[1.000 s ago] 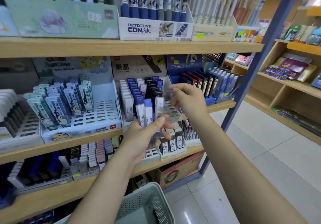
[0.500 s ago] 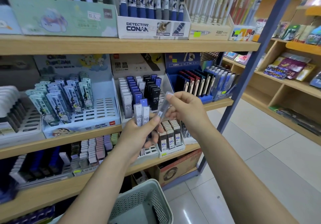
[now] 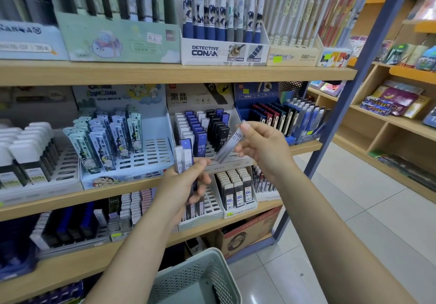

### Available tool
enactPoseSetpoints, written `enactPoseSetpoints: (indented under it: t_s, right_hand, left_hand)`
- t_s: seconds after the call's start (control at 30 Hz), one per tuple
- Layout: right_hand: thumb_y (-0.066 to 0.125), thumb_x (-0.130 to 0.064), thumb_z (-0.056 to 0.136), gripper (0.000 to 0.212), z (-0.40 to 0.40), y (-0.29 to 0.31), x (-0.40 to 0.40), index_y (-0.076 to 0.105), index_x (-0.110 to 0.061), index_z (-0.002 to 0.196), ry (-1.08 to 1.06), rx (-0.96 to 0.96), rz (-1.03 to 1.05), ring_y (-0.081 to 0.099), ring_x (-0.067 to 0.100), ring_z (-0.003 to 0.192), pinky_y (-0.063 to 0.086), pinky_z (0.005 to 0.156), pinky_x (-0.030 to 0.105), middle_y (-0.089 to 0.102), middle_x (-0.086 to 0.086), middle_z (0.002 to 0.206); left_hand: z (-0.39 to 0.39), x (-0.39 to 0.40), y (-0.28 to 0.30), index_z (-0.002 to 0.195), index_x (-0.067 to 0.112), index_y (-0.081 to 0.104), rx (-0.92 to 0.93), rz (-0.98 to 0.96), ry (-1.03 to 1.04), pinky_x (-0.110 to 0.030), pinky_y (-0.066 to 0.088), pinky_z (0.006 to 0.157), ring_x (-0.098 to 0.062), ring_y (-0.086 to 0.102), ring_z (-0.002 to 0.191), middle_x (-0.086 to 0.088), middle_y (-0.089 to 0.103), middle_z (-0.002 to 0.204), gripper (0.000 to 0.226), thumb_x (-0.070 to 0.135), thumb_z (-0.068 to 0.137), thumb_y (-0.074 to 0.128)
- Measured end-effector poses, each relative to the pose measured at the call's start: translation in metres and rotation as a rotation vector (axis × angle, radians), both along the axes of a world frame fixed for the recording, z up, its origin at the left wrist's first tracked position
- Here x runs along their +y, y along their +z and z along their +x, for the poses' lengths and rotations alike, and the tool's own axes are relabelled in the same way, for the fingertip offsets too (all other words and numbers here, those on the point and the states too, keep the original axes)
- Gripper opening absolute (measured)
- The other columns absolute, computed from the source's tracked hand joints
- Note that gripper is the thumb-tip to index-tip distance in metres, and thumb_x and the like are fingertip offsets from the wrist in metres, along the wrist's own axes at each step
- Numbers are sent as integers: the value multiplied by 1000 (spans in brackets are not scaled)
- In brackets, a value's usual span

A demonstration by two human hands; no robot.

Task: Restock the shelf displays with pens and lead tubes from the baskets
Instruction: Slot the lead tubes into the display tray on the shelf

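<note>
1. Facing stationery shelves [image 3: 165,73], slotted lead display [image 3: 212,124] at middle, basket [image 3: 200,277] below.
2. Pinching tilted HB 0.7 lead tube [image 3: 230,144] in right hand [image 3: 264,148], before display.
3. Gripping more lead tubes [image 3: 185,162] upright in left hand [image 3: 184,185].

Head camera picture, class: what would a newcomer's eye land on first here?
Centre frame, the right hand pinches a grey lead tube marked HB 0.7, tilted before the middle shelf's lead display. Just lower left, the left hand grips several more tubes. A perforated basket sits at the bottom edge.
</note>
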State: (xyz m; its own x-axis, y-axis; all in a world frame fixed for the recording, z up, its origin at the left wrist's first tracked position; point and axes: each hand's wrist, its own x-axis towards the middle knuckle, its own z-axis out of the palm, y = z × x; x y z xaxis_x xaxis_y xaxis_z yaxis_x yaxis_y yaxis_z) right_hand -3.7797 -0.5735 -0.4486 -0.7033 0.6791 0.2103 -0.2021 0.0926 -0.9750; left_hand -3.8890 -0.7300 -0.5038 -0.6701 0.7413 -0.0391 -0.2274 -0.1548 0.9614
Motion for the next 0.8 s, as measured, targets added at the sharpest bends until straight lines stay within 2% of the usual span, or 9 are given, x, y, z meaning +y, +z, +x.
enactPoseSetpoints:
  t_s: [0.07,0.17,0.33,0.43,0.53,0.63,0.8]
  right_hand:
    - [61,-19,99,17,-4,6,2,70,-7,107,-36,-15,100,65,21,67,56,68,31,70,9,73]
    - [62,-14,98,15,-13,18,3,69,-5,109,-63,-12,211,67,22,63,59,62,30,70,8,78]
    - [65,-8,96,10,-36,27,7,71,-7,104,14,-1,186,70,25,69,60,65,30,72,10,86]
    - [66,-8,95,10,-44,27,11,73,-8,103,-10,-84,336,65,14,69,56,66,25,70,7,85]
    - [71,-13,92,9,-50,23,16,77,-18,98,-76,-168,542,54,6,73,50,74,23,67,-1,88]
    - [74,-14,89,10,-57,18,18,78,-21,95,-93,-157,548,49,8,75,47,78,25,62,0,88]
    - [74,-8,88,12,-65,14,18,78,-10,99,-87,-87,495,56,-10,73,46,76,10,65,-11,88]
  left_hand:
    - [-1,-2,0,111,8,67,1,-2,14,-22,27,40,-13,45,47,-3,60,64,18,20,100,59]
    - [-1,-3,1,111,8,67,8,-11,28,-25,27,44,-13,45,49,-3,59,64,18,20,99,60]
    - [0,2,1,109,8,67,4,-20,36,-26,28,44,-15,45,50,-4,60,64,17,20,99,61]
    - [1,5,1,108,8,66,3,-24,41,-26,28,43,-15,45,50,-3,61,62,16,20,98,61]
    - [1,7,1,108,7,66,4,-22,39,-26,28,43,-15,46,49,-3,61,62,16,19,98,62]
    - [1,7,1,108,8,66,8,-22,36,-26,28,43,-14,46,49,-3,61,63,17,20,98,62]
    - [2,8,1,109,7,65,9,-21,32,-26,28,43,-14,47,48,-3,61,63,18,20,98,62]
